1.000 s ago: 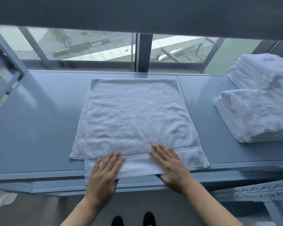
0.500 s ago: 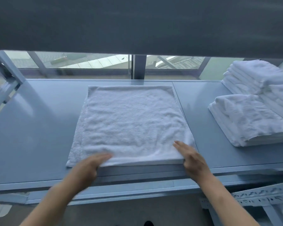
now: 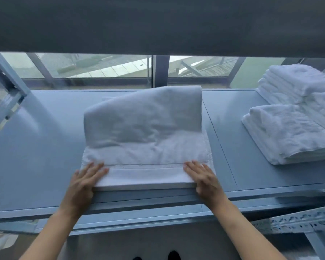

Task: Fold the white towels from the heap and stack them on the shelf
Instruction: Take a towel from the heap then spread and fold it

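On the grey metal shelf (image 3: 45, 147), centre, I have one white towel (image 3: 143, 128) mid-fold. Its near part lies flat at the front edge and a wide flap stands up curved over the middle.

My left hand (image 3: 83, 186) is on the near left corner and my right hand (image 3: 206, 182) on the near right. The fingers of both are straight, slightly spread and flat on the cloth; the thumbs are out of sight at the edge.

Progress, my read: partway. Two stacks of folded towels, the near stack (image 3: 289, 134) and the far stack (image 3: 293, 81), sit at the right, well apart from this towel. It needs its fold finished, then stacking. The heap is not in view, so I can't count what's left.

The towel is soft, nubby terry with a flat woven band near the hem. The shelf is smooth and slightly glossy.
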Action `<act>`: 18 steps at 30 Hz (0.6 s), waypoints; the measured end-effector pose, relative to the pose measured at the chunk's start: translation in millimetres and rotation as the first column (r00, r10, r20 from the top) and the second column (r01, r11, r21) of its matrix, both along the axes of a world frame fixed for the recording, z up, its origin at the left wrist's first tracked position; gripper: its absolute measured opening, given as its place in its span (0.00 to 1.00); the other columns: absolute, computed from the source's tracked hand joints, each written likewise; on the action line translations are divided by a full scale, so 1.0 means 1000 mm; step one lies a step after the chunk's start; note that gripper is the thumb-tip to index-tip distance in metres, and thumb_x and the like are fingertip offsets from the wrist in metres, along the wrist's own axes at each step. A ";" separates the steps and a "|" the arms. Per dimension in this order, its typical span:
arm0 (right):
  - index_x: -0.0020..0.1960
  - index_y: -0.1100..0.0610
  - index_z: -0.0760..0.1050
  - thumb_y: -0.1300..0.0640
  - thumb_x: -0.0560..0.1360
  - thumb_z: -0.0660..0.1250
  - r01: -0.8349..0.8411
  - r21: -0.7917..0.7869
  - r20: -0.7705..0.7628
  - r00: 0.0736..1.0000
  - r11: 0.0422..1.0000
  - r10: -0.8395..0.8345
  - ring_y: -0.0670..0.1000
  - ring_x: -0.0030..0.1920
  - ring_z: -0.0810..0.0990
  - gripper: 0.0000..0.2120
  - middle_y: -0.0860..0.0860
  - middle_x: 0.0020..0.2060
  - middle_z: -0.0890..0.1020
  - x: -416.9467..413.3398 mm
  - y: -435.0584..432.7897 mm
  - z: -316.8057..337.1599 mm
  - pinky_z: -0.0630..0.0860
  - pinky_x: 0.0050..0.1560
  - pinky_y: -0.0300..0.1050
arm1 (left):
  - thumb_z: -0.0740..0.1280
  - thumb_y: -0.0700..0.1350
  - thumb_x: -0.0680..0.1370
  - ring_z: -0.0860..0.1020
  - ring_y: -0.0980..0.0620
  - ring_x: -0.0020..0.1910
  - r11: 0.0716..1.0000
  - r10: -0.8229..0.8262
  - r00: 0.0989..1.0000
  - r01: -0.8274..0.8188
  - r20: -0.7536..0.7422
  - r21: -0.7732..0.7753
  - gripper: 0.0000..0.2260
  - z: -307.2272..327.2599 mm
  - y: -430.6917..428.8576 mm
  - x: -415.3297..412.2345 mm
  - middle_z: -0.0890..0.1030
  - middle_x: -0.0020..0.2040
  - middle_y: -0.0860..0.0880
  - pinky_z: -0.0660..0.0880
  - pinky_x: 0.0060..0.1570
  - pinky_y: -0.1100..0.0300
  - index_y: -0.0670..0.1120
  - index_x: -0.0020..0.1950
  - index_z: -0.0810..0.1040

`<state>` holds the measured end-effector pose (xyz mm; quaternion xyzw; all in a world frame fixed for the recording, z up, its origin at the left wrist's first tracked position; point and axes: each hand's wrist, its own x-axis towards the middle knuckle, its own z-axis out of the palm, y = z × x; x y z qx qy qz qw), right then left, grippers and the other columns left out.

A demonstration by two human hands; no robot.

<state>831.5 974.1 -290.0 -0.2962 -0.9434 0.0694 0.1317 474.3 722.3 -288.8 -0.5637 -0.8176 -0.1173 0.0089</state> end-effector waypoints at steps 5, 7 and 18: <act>0.77 0.54 0.71 0.75 0.65 0.46 0.006 -0.065 0.037 0.999 0.998 -0.004 0.53 0.78 0.66 0.43 0.48 0.76 0.70 0.013 0.010 -0.008 0.67 0.76 0.58 | 0.50 0.31 0.64 0.63 0.48 0.80 0.999 0.020 0.993 -0.017 0.117 -0.030 0.42 -0.009 -0.003 -0.001 0.68 0.79 0.53 0.65 0.70 0.38 0.53 0.75 0.74; 0.75 0.56 0.73 0.72 0.67 0.43 -0.019 -0.032 0.033 0.999 0.999 0.020 0.55 0.75 0.70 0.41 0.50 0.74 0.73 0.014 0.015 -0.003 0.71 0.73 0.59 | 0.49 0.31 0.64 0.60 0.49 0.81 1.000 0.016 0.993 -0.013 0.118 -0.028 0.43 -0.011 -0.004 -0.003 0.65 0.80 0.54 0.63 0.72 0.39 0.54 0.77 0.72; 0.77 0.57 0.69 0.71 0.68 0.41 -0.012 -0.001 0.116 0.993 1.000 0.012 0.54 0.77 0.68 0.41 0.52 0.77 0.70 0.048 0.022 0.001 0.67 0.76 0.52 | 0.49 0.31 0.64 0.63 0.48 0.80 0.999 0.006 0.984 -0.014 0.180 0.038 0.42 -0.013 -0.013 -0.002 0.67 0.79 0.53 0.64 0.75 0.46 0.51 0.75 0.74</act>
